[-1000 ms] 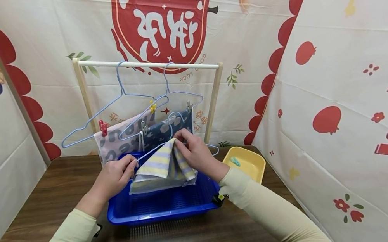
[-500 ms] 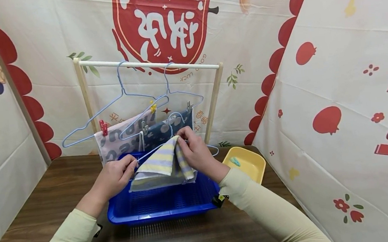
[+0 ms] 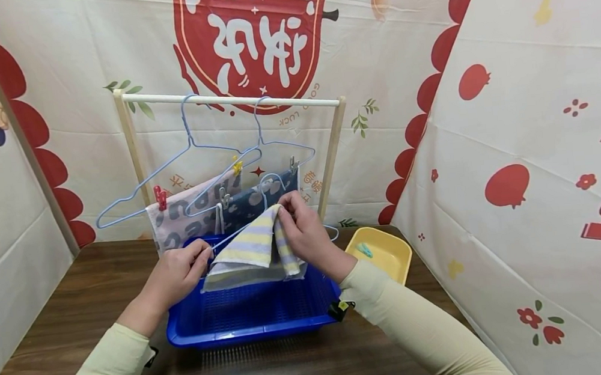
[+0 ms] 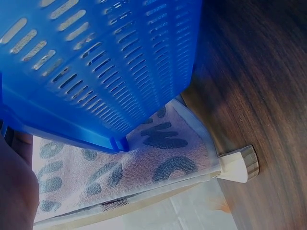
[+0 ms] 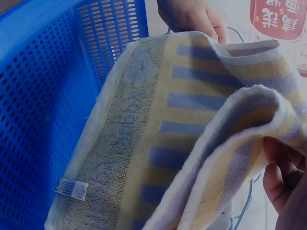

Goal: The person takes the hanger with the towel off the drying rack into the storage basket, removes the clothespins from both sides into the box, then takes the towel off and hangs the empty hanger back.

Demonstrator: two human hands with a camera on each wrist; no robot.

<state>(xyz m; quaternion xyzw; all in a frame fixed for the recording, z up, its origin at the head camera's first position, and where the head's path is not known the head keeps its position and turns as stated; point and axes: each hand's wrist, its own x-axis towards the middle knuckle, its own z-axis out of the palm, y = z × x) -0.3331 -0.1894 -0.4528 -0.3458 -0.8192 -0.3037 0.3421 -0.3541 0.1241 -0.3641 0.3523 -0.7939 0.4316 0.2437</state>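
In the head view my left hand (image 3: 182, 270) pinches the left end of a blue wire hanger (image 3: 229, 238). My right hand (image 3: 304, 229) pinches the top of a yellow-and-lilac striped towel (image 3: 249, 247) draped over that hanger's bar. The right wrist view shows the towel's folded front layer (image 5: 240, 158) standing away from the longer back layer, which bears a white label (image 5: 72, 189). Below the towel sits a blue perforated basket (image 3: 254, 331). Only the edge of the left hand (image 4: 17, 187) appears in the left wrist view, beside the basket (image 4: 110, 76).
Behind stands a drying rack (image 3: 227, 101) with two blue hangers. A pink lettered towel (image 3: 189, 213) and a dark blue towel (image 3: 258, 202) hang there by clothespins. At right, a yellow tray (image 3: 396, 251) holds a teal clothespin (image 3: 364, 250) on the wooden table (image 3: 48, 332).
My right hand has moved slightly up and right, drawing the towel's top with it. The towel's lower edge has risen a little. My left hand has stayed in place on the hanger.
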